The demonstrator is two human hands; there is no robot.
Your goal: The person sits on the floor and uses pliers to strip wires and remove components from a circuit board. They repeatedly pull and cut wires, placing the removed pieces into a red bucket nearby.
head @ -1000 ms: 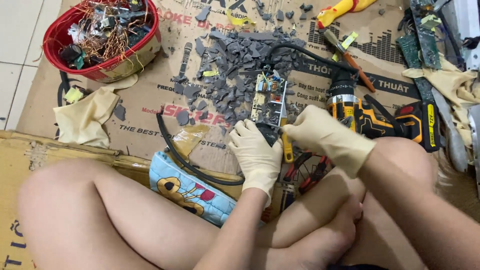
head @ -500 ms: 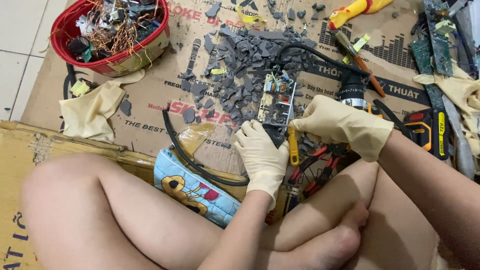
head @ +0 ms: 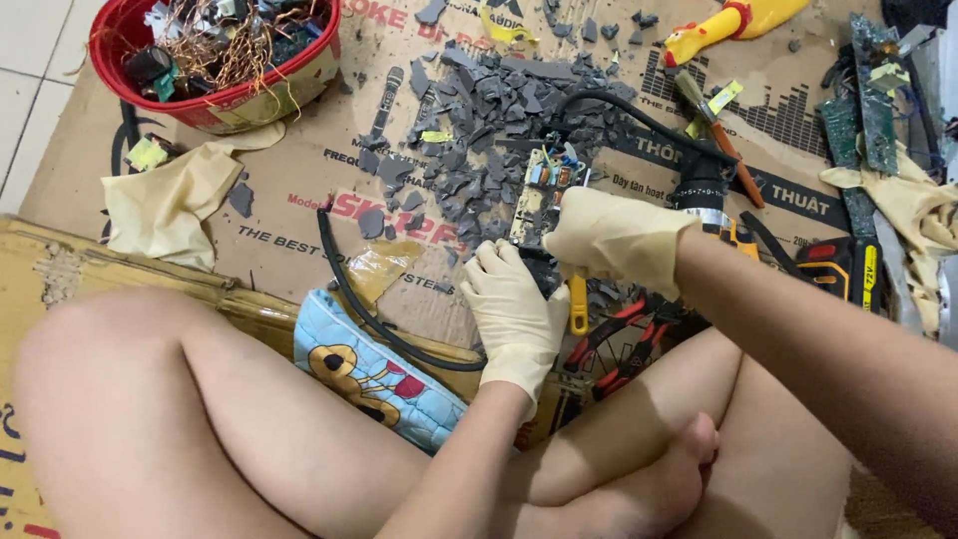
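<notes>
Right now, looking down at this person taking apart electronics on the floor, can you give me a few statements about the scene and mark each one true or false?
1. Both hands wear pale rubber gloves. True: the left hand and right hand are gloved.
2. The hands meet at a circuit board. True.
3. The red bowl is empty. False: it holds copper wire and small parts.
4. Grey plastic fragments lie scattered on the cardboard. True.
5. The pliers with red handles are in the right hand. False: they lie on the floor by the legs.
</notes>
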